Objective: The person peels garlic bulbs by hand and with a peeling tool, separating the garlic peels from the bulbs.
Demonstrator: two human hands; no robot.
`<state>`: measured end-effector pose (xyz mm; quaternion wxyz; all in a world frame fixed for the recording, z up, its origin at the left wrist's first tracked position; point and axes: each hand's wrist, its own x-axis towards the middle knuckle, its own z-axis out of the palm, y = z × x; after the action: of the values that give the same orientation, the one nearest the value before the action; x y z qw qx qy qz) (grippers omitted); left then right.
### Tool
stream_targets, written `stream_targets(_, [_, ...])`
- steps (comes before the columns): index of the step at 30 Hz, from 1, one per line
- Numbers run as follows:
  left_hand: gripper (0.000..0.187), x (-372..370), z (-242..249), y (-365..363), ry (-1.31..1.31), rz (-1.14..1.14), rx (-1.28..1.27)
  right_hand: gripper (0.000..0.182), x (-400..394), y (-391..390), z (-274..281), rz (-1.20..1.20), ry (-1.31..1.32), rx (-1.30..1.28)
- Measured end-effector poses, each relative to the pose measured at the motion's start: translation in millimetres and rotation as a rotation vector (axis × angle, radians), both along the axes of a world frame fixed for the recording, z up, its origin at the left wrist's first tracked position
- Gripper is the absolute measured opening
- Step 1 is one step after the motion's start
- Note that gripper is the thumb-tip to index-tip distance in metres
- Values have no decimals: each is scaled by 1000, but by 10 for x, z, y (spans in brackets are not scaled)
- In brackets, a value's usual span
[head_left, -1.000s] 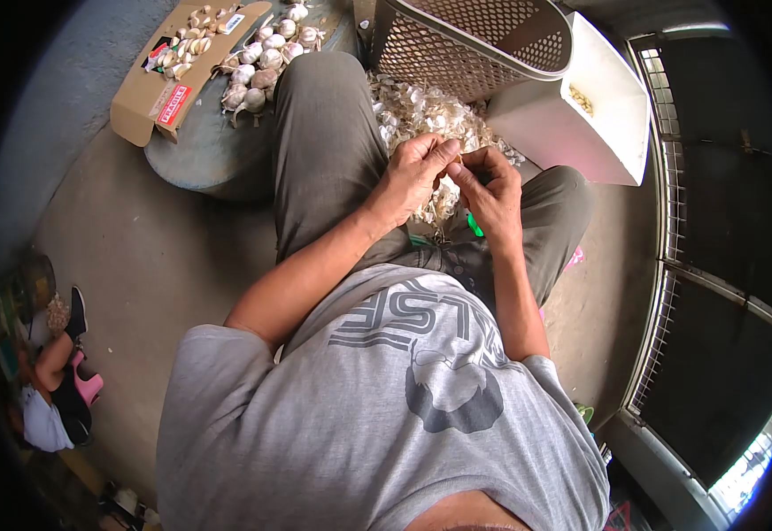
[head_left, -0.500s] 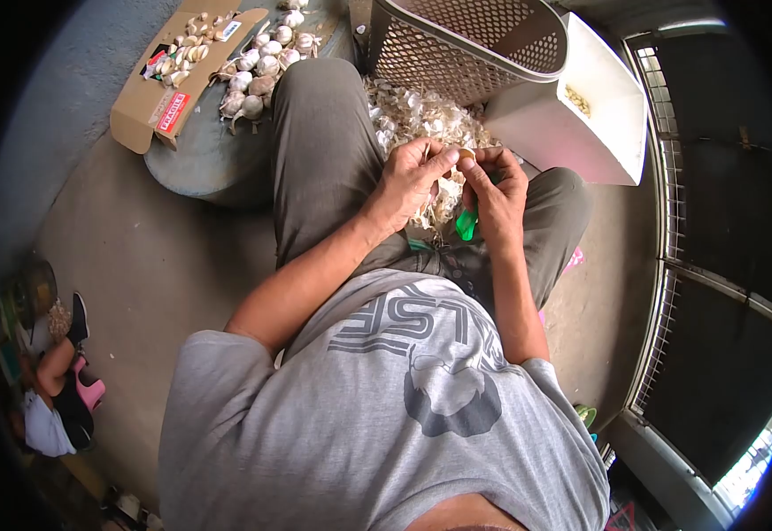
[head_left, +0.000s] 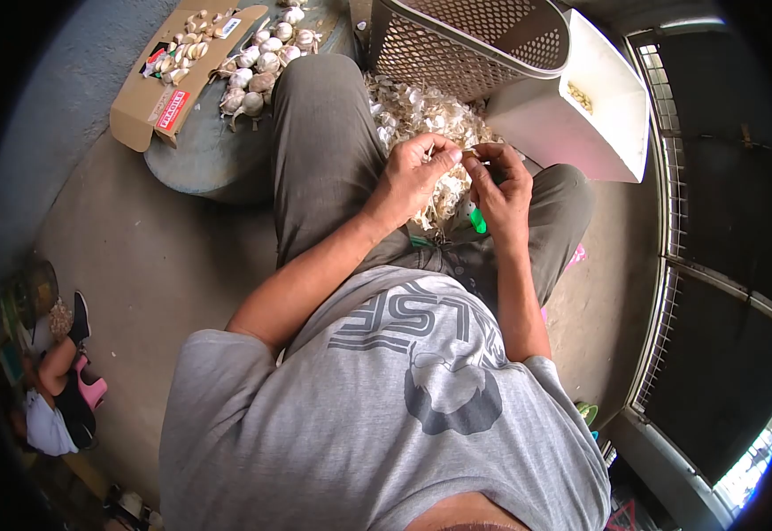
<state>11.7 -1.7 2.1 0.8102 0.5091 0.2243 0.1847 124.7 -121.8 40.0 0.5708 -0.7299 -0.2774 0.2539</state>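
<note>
Over the pile of peelings, my left hand (head_left: 414, 180) is closed, thumb and forefinger pinched together at a garlic clove (head_left: 468, 153). My right hand (head_left: 503, 190) meets it there, its thumb and fingers closed at the same small clove. From under the right palm sticks out a green handle (head_left: 478, 220), which looks like that of a small knife; its blade is hidden by the fingers. Dry garlic skins (head_left: 430, 115) lie heaped between my knees, below both hands.
Whole garlic bulbs (head_left: 268, 64) and a cardboard piece (head_left: 138, 104) bearing loose cloves (head_left: 182, 57) lie on a round surface at left. A perforated basket (head_left: 430, 53) and a white container (head_left: 545, 124) holding pale cloves (head_left: 580, 97) stand ahead. Another person (head_left: 54, 389) is at far left.
My right hand has shifted slightly right, and the green handle has moved right with it. The left hand stays nearly in place, fingertips still close to the right ones.
</note>
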Motion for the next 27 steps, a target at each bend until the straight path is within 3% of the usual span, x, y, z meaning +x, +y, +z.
stream_targets(2, [22, 52, -43, -55, -105, 92, 199, 16, 23, -33, -119, 48, -129, -28])
stream_targets(8, [18, 34, -93, -9, -56, 124, 391, 18, -84, 2, 13, 85, -188, -114])
stream_targets(14, [18, 0, -44, 21, 7, 18, 147, 19, -129, 6, 66, 61, -140, -111])
stream_targets(23, [22, 37, -116, 7, 31, 14, 239, 22, -79, -14, 22, 54, -266, -127])
stream_targets(27, [27, 53, -64, -15, 0, 45, 261, 20, -78, -16, 43, 77, -184, -126])
